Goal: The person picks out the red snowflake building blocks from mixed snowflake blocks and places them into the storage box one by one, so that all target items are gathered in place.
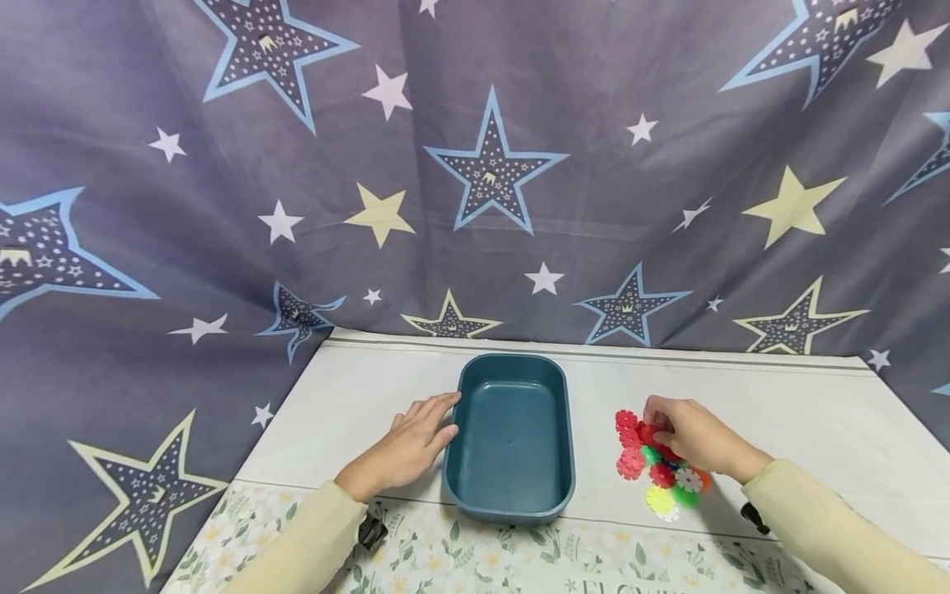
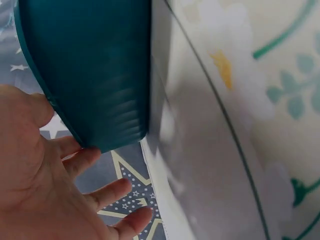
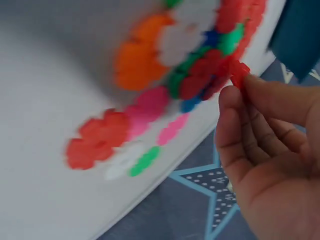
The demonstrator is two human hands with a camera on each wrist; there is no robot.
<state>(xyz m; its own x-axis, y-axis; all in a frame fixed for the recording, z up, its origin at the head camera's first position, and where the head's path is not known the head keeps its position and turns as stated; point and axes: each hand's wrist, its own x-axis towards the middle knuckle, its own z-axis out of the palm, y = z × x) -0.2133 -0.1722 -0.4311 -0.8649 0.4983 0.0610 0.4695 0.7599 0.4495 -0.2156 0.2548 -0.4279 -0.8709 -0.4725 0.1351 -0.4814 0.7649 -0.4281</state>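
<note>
A dark teal rectangular bin [image 1: 509,513] stands in the middle of the table. My left hand [image 1: 408,445] lies along its left side, fingers extended, fingertips and thumb at the rim; the left wrist view shows the same fingers [image 2: 114,194] spread by the bin's wall. To the right of the bin is a pile of flower-shaped plastic discs [image 1: 629,460] in red, pink, green, yellow, white, orange and blue. Over this pile, my right hand [image 1: 698,433] pinches a red flower disc [image 3: 239,73] between thumb and index finger.
A white cloth [image 1: 371,371] covers the back of the table, with a floral cloth [image 1: 430,553] along the front edge. Behind and to the left hangs a grey curtain [image 1: 594,206] printed with stars.
</note>
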